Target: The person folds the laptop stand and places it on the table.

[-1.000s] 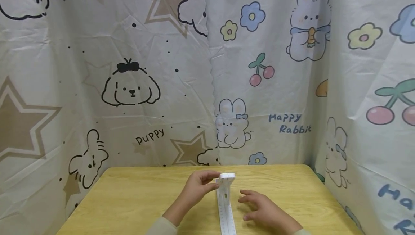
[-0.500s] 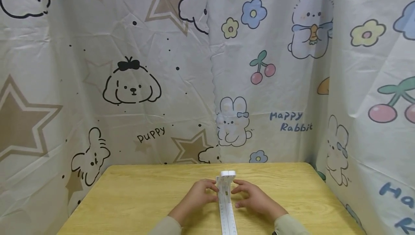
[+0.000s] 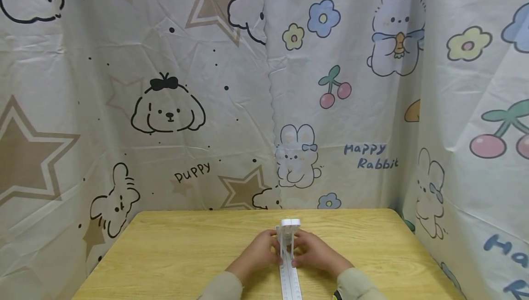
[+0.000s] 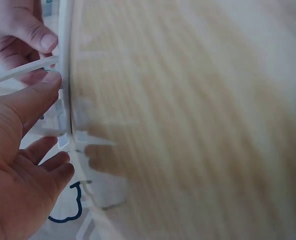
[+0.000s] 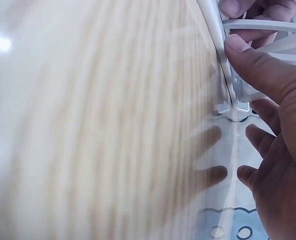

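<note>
A white plastic stand rises from the middle of the table, its long, narrow base strip running toward me with small markings along it. A gap shows between the upright's two slim sides. From the left, my left hand pinches the upright low down, its fingers partly behind it; my right hand does the same from the right. The left wrist view has the left thumb against a white bar, with the other fingers loosely bent below. The right thumb presses near a curved white arm in the right wrist view.
The stand is on a yellow wood-grain table with a glossy top. Printed curtains with puppies, rabbits and stars hang close behind it and on both sides.
My right hand has come in from the right to the stand. My left hand has shifted lower on the upright. The upright's two sides now show a wider gap between them.
</note>
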`<state>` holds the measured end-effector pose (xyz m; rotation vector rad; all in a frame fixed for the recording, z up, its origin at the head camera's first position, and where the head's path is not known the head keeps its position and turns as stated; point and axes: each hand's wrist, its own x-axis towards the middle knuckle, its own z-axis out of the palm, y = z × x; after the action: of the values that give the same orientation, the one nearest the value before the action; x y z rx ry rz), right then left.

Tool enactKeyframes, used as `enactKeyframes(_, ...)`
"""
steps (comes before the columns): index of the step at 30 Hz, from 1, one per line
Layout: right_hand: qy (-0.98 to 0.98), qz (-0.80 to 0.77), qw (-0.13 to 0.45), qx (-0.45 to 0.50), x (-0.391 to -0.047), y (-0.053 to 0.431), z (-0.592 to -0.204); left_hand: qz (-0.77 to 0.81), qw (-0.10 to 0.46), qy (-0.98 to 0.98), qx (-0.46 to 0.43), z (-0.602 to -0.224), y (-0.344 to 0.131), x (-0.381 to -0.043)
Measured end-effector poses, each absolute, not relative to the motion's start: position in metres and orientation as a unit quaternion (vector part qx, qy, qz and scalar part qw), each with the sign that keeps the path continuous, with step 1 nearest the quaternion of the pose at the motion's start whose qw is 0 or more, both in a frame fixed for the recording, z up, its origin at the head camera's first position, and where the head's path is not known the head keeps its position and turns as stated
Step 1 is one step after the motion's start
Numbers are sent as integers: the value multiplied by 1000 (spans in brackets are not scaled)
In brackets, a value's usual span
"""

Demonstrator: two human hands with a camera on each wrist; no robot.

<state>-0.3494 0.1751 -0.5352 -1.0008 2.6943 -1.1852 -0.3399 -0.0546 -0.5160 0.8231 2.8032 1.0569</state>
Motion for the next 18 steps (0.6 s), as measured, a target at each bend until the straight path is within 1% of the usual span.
enactKeyframes(9, 878, -351, -3, -325, -352, 172, -535, 335, 32, 911, 237, -519, -50, -340)
enactKeyframes(14, 887, -325, -24, -326, -350, 170, -535, 322, 21, 913, 250, -520, -49, -341)
enactKeyframes(18, 890, -327, -21, -317, -346, 167, -533, 295, 6, 918, 265, -522, -48, -343)
